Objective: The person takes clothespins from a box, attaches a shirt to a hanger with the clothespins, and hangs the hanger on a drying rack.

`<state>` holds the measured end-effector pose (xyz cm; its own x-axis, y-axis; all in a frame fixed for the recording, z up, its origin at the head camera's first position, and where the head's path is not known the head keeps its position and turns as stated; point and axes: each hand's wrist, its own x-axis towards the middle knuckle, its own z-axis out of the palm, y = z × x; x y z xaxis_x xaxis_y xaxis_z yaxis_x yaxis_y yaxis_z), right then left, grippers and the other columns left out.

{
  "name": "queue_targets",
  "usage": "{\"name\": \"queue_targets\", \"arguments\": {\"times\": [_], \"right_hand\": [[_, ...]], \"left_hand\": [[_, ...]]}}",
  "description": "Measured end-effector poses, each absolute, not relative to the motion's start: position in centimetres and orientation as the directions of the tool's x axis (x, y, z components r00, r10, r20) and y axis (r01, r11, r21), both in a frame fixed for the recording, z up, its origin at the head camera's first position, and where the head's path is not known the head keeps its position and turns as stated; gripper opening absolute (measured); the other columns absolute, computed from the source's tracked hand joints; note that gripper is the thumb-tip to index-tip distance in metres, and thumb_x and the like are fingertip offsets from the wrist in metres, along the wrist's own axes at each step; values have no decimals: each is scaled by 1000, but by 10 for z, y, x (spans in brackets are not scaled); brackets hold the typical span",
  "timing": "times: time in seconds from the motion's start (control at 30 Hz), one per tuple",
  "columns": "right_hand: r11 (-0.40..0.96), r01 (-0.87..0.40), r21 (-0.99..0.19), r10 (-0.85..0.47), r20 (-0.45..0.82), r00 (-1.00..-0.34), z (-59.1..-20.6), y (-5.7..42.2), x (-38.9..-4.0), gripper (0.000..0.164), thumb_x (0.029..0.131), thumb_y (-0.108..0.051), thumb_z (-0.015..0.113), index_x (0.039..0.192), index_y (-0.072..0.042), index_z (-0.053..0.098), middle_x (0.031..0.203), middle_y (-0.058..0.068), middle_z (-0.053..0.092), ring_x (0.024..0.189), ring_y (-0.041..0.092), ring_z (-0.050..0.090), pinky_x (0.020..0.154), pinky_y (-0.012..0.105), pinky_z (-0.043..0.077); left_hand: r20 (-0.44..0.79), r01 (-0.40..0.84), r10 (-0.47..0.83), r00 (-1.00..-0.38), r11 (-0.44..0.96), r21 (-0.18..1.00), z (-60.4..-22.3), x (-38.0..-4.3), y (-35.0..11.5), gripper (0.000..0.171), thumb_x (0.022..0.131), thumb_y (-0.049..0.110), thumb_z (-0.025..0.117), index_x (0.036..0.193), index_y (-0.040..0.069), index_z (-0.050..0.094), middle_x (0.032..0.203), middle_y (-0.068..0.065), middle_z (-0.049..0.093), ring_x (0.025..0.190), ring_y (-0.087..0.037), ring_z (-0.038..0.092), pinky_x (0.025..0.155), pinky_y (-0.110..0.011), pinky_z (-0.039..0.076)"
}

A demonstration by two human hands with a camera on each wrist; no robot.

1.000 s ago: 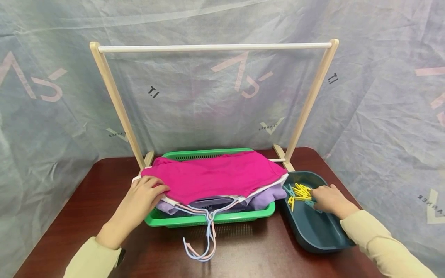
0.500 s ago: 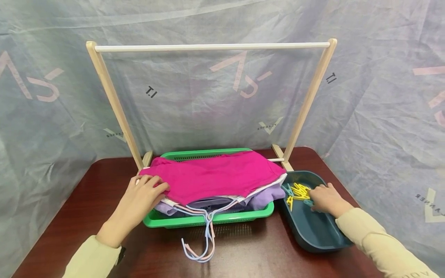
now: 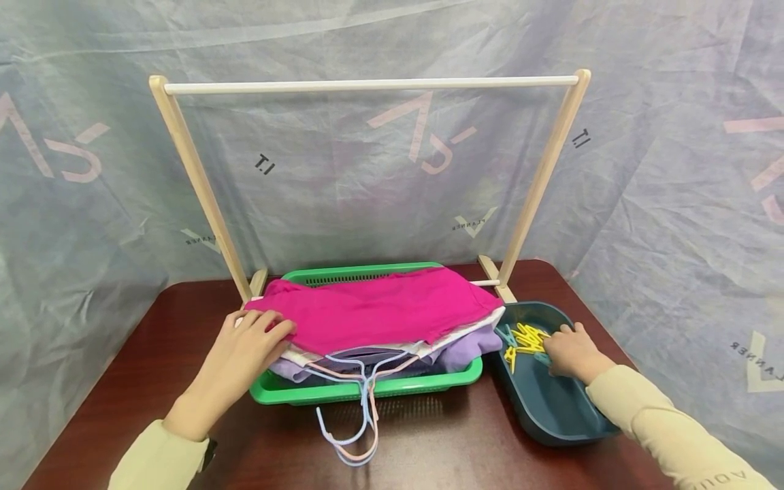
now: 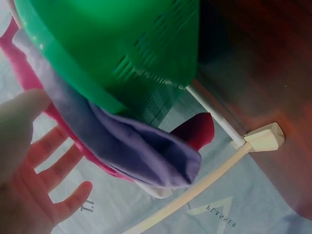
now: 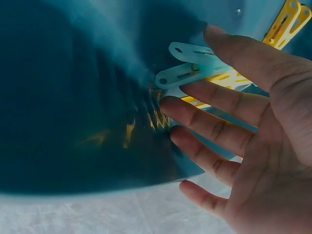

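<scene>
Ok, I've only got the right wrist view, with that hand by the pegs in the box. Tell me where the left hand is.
Observer: In the head view, the left hand is at the left end of a pink shirt.
Operator: Tell me what that shirt is lying on.
Observer: It lies on top of other clothes piled in a green basket.
Operator: Now give me whatever sticks out of that pile toward the person.
Observer: Hanger hooks, blue and pink ones, stick out past the basket's near rim.
</scene>
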<state>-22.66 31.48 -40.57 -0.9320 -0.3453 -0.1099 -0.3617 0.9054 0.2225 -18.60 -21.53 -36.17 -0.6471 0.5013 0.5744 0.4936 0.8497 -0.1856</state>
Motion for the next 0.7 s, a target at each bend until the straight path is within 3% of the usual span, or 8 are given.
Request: {"name": "queue_targets", "arguments": {"times": [0.47, 0.7], "right_hand": [[890, -379, 253, -372, -76, -925, -411, 316, -229, 7, 74, -8, 68, 75, -14, 64, 74, 4, 59, 67, 20, 39, 66, 40, 28], [893, -378, 246, -392, 11, -920, -407, 316, -231, 24, 67, -14, 75, 87, -9, 65, 76, 4, 57, 69, 22, 45, 62, 40, 31]], "left_hand": [[603, 490, 450, -659, 865, -109, -357, -187, -216, 27, 73, 26, 73, 96, 21, 61, 91, -3, 62, 88, -26, 58, 81, -48, 38], [618, 492, 437, -653, 866, -93, -354, -190, -216, 25, 75, 24, 72, 96, 20, 61, 91, -2, 62, 89, -25, 59, 81, -48, 39]]}}
